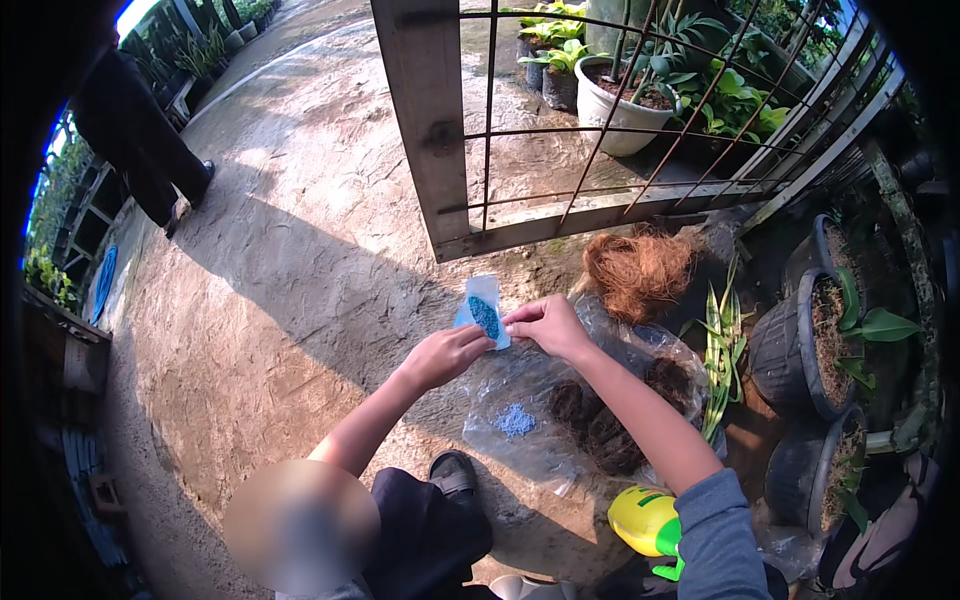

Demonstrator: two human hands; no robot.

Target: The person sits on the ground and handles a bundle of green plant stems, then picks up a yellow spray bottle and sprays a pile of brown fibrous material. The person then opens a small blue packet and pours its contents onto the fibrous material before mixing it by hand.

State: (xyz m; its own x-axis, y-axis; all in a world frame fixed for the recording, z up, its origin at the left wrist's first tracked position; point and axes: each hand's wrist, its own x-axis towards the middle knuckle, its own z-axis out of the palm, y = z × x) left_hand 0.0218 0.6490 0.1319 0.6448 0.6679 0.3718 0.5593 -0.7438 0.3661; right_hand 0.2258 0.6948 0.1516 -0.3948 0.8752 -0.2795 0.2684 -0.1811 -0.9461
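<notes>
A small clear plastic packet (482,296) of blue-green granules (484,316) is held up between my two hands. My left hand (448,354) grips its lower left edge, and my right hand (549,327) pinches its right edge with thumb and forefinger. Below them, a clear plastic sheet (487,401) lies on the ground with a small heap of pale blue granules (514,420). Dark brown fibre (600,435) rests on the sheet, partly hidden by my right forearm. Orange-brown coconut fibre (637,270) lies beyond it.
A metal mesh gate (592,217) stands ahead. Black plant pots (787,345) and cut variegated leaves (721,352) are at the right. A yellow and green spray bottle (643,519) lies near my right arm. A person (131,127) stands at the upper left.
</notes>
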